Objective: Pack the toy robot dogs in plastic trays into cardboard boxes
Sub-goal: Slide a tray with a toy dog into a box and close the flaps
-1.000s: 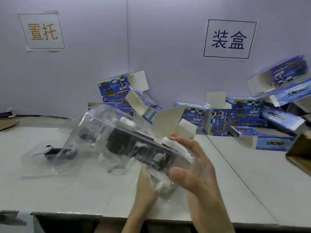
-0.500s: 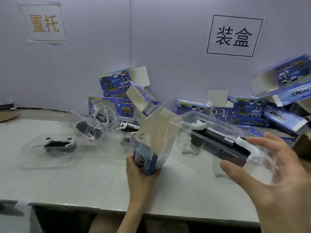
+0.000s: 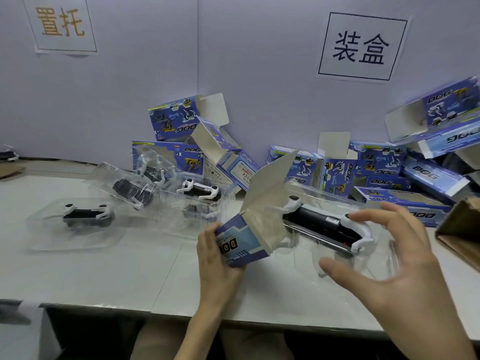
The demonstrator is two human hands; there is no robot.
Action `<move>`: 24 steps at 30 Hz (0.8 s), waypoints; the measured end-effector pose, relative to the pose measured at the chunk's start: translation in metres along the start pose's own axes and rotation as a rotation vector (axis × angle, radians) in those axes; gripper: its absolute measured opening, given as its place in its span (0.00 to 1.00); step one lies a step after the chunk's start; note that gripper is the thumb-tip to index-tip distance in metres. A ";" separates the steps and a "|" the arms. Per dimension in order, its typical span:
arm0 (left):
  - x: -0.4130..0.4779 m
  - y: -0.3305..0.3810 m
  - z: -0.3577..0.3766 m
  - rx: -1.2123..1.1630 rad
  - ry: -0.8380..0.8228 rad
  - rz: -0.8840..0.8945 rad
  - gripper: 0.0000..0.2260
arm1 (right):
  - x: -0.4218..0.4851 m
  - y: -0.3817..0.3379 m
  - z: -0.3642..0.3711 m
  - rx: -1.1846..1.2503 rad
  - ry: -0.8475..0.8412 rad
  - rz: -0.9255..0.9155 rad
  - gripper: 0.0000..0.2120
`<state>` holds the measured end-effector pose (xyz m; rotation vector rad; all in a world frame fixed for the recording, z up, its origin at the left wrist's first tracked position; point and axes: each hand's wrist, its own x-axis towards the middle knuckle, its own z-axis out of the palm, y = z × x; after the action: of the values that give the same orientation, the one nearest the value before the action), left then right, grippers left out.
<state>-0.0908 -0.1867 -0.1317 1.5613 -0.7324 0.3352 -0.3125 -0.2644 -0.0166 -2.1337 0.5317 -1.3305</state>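
My left hand (image 3: 215,258) grips a blue cardboard box (image 3: 240,244) by its closed end, its open mouth turned right with a flap (image 3: 270,183) raised. My right hand (image 3: 394,266) holds a clear plastic tray (image 3: 337,245) from the right end, thumb under and fingers over. Inside lies a black-and-white toy robot dog (image 3: 324,224). The tray's left end sits in the box mouth. Three more trayed dogs lie on the table at left: one flat (image 3: 85,216), one tilted (image 3: 135,188), one behind (image 3: 200,192).
Several blue boxes with open flaps are piled against the back wall (image 3: 379,175) and behind the left trays (image 3: 179,123). A brown carton (image 3: 459,229) sits at the right edge. The grey table's front edge (image 3: 104,305) runs just below my wrists.
The tray in my right hand has moved left and its end has entered the open box. My left hand has tilted the box mouth toward it.
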 end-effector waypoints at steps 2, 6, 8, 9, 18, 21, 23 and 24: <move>0.000 0.002 0.001 0.003 -0.006 0.017 0.36 | -0.001 0.002 -0.004 -0.001 -0.012 0.035 0.31; -0.001 0.004 0.001 0.011 0.052 0.042 0.34 | -0.002 0.005 -0.010 -0.016 -0.062 0.111 0.30; -0.002 0.003 -0.001 0.026 0.089 0.064 0.32 | -0.002 0.007 -0.012 -0.024 -0.093 0.130 0.30; -0.002 0.003 -0.001 0.033 0.097 0.075 0.32 | -0.003 0.008 -0.013 -0.019 -0.099 0.135 0.29; -0.008 0.004 0.005 0.067 -0.162 0.218 0.36 | -0.004 0.019 -0.010 0.000 -0.072 0.207 0.36; -0.007 0.004 0.004 0.052 -0.139 0.207 0.33 | -0.002 0.023 -0.006 0.075 -0.014 0.160 0.39; -0.006 0.003 0.004 0.032 -0.130 0.191 0.34 | 0.000 0.023 -0.004 0.206 0.065 0.099 0.30; -0.006 0.003 0.003 0.015 -0.129 0.172 0.34 | 0.000 0.022 -0.002 0.280 0.119 0.058 0.24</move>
<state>-0.0978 -0.1884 -0.1334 1.5479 -0.9699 0.3692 -0.3157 -0.2813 -0.0301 -1.8088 0.4228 -1.4159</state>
